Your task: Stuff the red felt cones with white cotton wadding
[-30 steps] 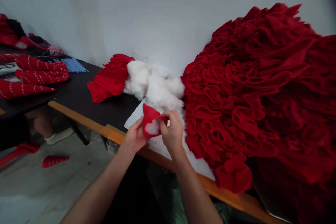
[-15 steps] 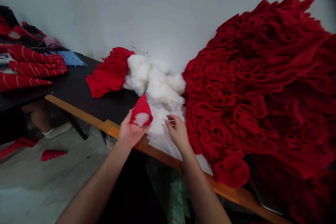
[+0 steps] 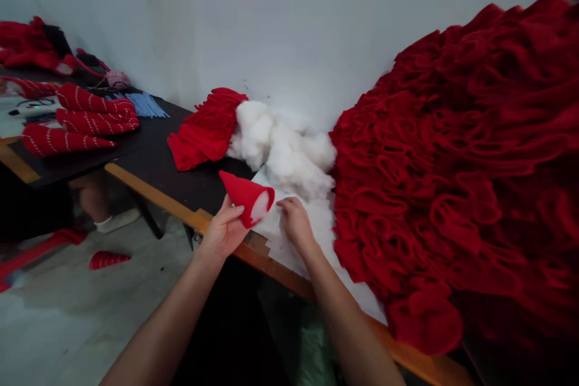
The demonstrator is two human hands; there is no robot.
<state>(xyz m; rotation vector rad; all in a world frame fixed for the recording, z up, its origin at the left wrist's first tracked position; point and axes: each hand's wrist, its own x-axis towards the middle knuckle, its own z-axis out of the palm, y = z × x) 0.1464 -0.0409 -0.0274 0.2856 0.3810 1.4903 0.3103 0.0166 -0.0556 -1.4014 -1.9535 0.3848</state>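
My left hand (image 3: 225, 232) grips a red cone-shaped felt hat (image 3: 239, 193) by its side, thumb on top. The hat's tip points up and left, and its round opening, with white stuffing (image 3: 260, 206) inside, faces my right hand (image 3: 296, 224). That hand is just right of the opening, fingers curled together in a pinch; whether they hold anything is too small to tell. Beyond both hands lies a loose heap of white fibre stuffing (image 3: 289, 151) on white sheets (image 3: 289, 247).
A tall pile of red cloth pieces (image 3: 429, 193) fills the right side. A smaller red stack (image 3: 203, 132) sits left of the stuffing. Striped red cones (image 3: 67, 139) and blue strips (image 3: 147, 104) lie farther left. Another person's leg (image 3: 93, 196) shows below; a red cone (image 3: 108, 260) lies on the floor.
The hat has turned, so its opening now faces right instead of toward me. My right hand has come nearer to the opening, its fingers drawn closer together. The view has shifted left.
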